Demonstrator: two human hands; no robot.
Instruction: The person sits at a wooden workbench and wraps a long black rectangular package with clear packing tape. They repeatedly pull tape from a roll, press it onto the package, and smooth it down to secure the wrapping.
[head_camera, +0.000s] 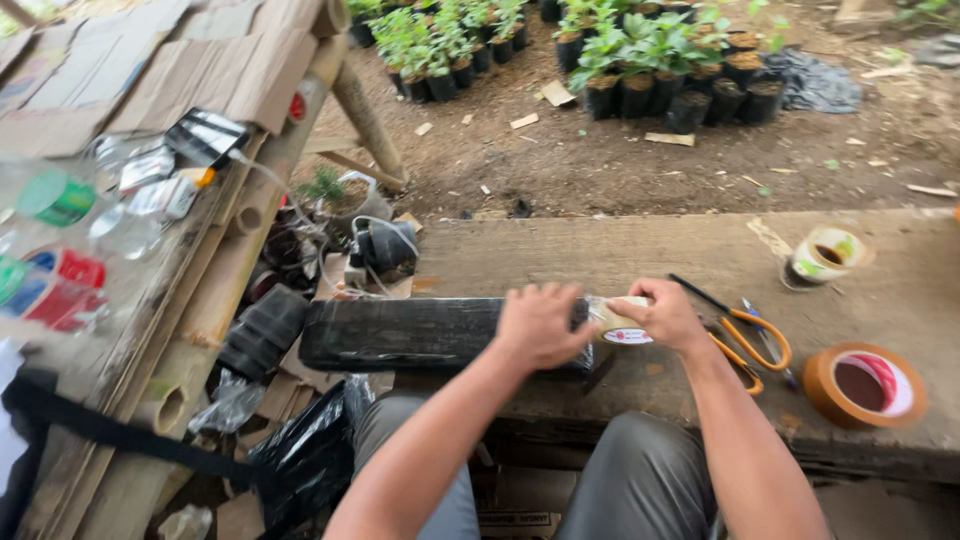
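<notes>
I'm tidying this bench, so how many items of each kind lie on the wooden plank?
Tape rolls: 3, the one in the right hand at, a brown roll, a pale roll
Scissors, orange-handled: 1
Black wrapped bundle under the left hand: 1
Total: 5
</notes>
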